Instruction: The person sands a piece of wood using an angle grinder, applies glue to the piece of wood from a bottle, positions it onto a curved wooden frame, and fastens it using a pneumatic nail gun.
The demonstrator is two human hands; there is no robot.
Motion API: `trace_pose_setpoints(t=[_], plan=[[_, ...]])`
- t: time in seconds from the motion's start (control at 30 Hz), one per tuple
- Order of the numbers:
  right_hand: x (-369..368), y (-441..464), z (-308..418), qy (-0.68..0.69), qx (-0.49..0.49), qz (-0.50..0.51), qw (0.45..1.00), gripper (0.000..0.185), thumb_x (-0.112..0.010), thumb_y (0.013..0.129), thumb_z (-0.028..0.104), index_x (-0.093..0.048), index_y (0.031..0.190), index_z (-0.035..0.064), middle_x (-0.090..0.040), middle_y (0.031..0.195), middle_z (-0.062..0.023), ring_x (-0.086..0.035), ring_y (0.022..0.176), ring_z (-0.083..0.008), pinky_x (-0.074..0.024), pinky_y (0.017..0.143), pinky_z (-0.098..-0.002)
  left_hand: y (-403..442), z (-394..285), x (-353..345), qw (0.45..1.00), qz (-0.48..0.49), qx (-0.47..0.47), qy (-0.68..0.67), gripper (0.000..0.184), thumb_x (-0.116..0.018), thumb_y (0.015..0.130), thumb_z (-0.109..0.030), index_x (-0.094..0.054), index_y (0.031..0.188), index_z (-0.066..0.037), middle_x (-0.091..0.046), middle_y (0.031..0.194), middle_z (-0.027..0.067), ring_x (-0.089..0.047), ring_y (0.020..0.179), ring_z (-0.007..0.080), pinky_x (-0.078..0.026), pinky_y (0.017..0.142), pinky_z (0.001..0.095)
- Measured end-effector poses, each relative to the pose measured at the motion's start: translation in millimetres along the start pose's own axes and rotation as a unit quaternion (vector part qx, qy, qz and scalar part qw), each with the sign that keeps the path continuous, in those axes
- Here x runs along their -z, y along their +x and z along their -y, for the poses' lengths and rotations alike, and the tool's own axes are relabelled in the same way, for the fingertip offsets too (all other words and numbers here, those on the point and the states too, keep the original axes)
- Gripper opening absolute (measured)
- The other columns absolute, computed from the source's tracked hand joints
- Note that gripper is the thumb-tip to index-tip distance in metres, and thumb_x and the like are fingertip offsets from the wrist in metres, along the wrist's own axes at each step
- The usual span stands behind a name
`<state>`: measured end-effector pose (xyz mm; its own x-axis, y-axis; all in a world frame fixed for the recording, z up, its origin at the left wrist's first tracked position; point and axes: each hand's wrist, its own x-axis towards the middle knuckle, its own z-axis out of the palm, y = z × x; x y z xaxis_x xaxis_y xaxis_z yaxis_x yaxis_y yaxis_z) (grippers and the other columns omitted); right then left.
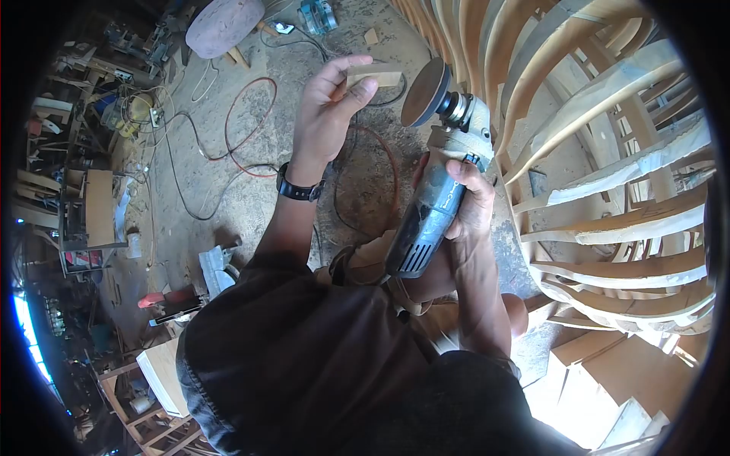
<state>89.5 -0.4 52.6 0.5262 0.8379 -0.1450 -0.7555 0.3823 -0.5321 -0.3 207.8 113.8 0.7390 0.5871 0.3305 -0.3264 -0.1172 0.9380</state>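
Observation:
Wrapped round the body of an angle grinder point(432, 205), my right hand point(473, 197) holds the tool with its head pointing up and away from me. A round sanding disc point(424, 93) is fitted on the grinder and faces left, toward my other hand. Between thumb and fingers, my left hand point(332, 102) grips a small wooden block point(376, 74). The block is close to the disc's left side, with a narrow gap seen between them. A dark watch point(299, 188) is on my left wrist.
Curved wooden ribs point(608, 129) fill the right side. A red hose point(237, 144) and dark cables point(190, 207) lie looped on the dusty floor. A round-topped stool point(224, 29) and a teal power tool point(317, 15) stand farther off. Cluttered shelves point(76, 205) line the left.

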Motion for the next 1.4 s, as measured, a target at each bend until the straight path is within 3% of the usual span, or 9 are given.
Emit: trace_pose_setpoints(t=[0.17, 0.23, 0.47, 0.6, 0.7, 0.77, 0.8, 1.03, 1.4], plan=[[2, 0, -2, 0.009, -0.017, -0.018, 1.0, 0.06, -0.078, 0.087, 0.041, -0.058, 0.121, -0.0047, -0.069, 0.091, -0.0187, -0.072, 0.07, -0.0292, -0.0626, 0.061, -0.0374, 1, -5, -6, 0.999, 0.028, 0.007, 0.035, 0.04, -0.068, 0.099, -0.008, -0.057, 0.136, 0.003, -0.069, 0.118, 0.0095, -0.063, 0.107, 0.0129, -0.049, 0.095, 0.0263], [1, 0, -4, -0.108, 0.048, -0.056, 0.991, 0.066, -0.073, 0.091, 0.054, -0.059, 0.12, -0.0036, -0.07, 0.089, -0.0179, -0.072, 0.069, -0.0283, -0.0629, 0.061, -0.0373, 2, -14, -7, 0.998, 0.026, 0.004, 0.062, 0.041, -0.069, 0.099, -0.01, -0.058, 0.137, 0.002, -0.07, 0.119, 0.0107, -0.065, 0.107, 0.0132, -0.051, 0.094, 0.0263], [5, -2, -2, 0.059, -0.024, -0.043, 0.997, 0.072, -0.058, 0.096, 0.066, -0.059, 0.12, -0.0021, -0.07, 0.087, -0.0181, -0.072, 0.069, -0.029, -0.0632, 0.061, -0.0391, 7, -11, 7, 0.996, 0.016, -0.008, 0.093, 0.039, -0.069, 0.101, -0.018, -0.064, 0.135, -0.001, -0.073, 0.116, 0.0101, -0.066, 0.103, 0.0093, -0.053, 0.088, 0.0233], [4, -3, 5, 0.088, -0.042, -0.065, 0.993, 0.075, -0.05, 0.098, 0.069, -0.06, 0.119, -0.0022, -0.069, 0.086, -0.0196, -0.072, 0.067, -0.031, -0.0625, 0.057, -0.0395, 2, -19, 5, 0.987, 0.022, 0.025, 0.155, 0.037, -0.07, 0.1, -0.02, -0.067, 0.132, 0.0, -0.073, 0.117, 0.0102, -0.066, 0.104, 0.0097, -0.053, 0.088, 0.0234], [11, -3, 6, 0.06, -0.042, -0.039, 0.997, 0.074, -0.051, 0.098, 0.069, -0.06, 0.118, -0.0022, -0.069, 0.087, -0.0197, -0.072, 0.067, -0.031, -0.0623, 0.056, -0.0394, 0, -17, -7, 0.979, 0.052, 0.009, 0.197, 0.036, -0.069, 0.1, -0.019, -0.068, 0.132, -0.003, -0.073, 0.118, 0.0084, -0.067, 0.1, 0.0116, -0.053, 0.086, 0.0263], [13, -4, 6, 0.05, -0.045, -0.037, 0.997, 0.075, -0.051, 0.097, 0.069, -0.06, 0.118, -0.0023, -0.07, 0.087, -0.0198, -0.072, 0.067, -0.0308, -0.0627, 0.056, -0.0396, 2, -13, -11, 0.941, 0.081, -0.067, 0.321, 0.036, -0.07, 0.099, -0.019, -0.067, 0.132, -0.004, -0.074, 0.119, 0.0083, -0.068, 0.102, 0.0121, -0.054, 0.088, 0.0268], [14, -5, 5, 0.043, -0.047, -0.035, 0.997, 0.075, -0.051, 0.097, 0.07, -0.061, 0.118, -0.0024, -0.07, 0.088, -0.0198, -0.072, 0.067, -0.0307, -0.063, 0.057, -0.0398, 3, -13, -12, 0.938, 0.087, -0.039, 0.334, 0.035, -0.07, 0.099, -0.019, -0.068, 0.13, -0.004, -0.073, 0.121, 0.0084, -0.069, 0.105, 0.0128, -0.053, 0.089, 0.0266], [11, -5, 3, 0.047, -0.057, -0.026, 0.997, 0.077, -0.05, 0.097, 0.071, -0.061, 0.118, -0.0028, -0.07, 0.088, -0.02, -0.073, 0.067, -0.0301, -0.0639, 0.056, -0.0384, 3, -1, -16, 0.955, 0.11, -0.03, 0.273, 0.029, -0.068, 0.1, -0.019, -0.07, 0.124, -0.003, -0.073, 0.12, 0.0088, -0.067, 0.11, 0.014, -0.052, 0.092, 0.0276], [5, -3, 1, 0.029, -0.038, -0.046, 0.998, 0.074, -0.052, 0.098, 0.068, -0.061, 0.116, -0.0031, -0.069, 0.085, -0.0203, -0.072, 0.063, -0.0301, -0.0629, 0.053, -0.0379, 8, 1, -19, 0.93, 0.109, -0.066, 0.345, 0.027, -0.07, 0.096, -0.018, -0.072, 0.12, -0.006, -0.074, 0.118, 0.0088, -0.07, 0.11, 0.0186, -0.053, 0.093, 0.0308]])
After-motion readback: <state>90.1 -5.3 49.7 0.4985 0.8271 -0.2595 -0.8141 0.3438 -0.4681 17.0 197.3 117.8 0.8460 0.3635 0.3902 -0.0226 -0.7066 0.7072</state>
